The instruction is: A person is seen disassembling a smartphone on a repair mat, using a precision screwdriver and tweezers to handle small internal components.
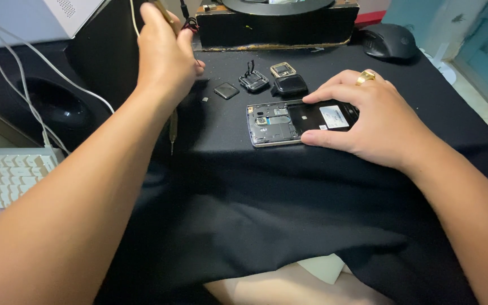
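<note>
1. Lay flat near the far middle of the black cloth-covered table (312,226): an opened smartphone with its back cover off (289,123), dark inner frame and small circuit parts exposed, metal rim showing along the near edge.
2. Rested on the phone's right half: right hand (379,121), gold ring on one finger, thumb pressed along the near edge, fingers spread over the far edge. Pinned the phone down rather than lifted it.
3. Was raised at the table's far left: left hand (165,53), closed around a thin tool (165,11) with a pale handle; tip hidden, so kind of tool could not be told.
4. Sat just beyond the phone: small loose dark parts (253,82), a gold-rimmed square piece (283,69), a flat black square chip (226,90).
5. Lay at the far right: black computer mouse (390,40).
6. Judged light, stiff and thin, but fragile with internals bare; probably best gripped by the metal side edges, away from connectors and camera module. Likely steadied by the cloth against sliding.
</note>
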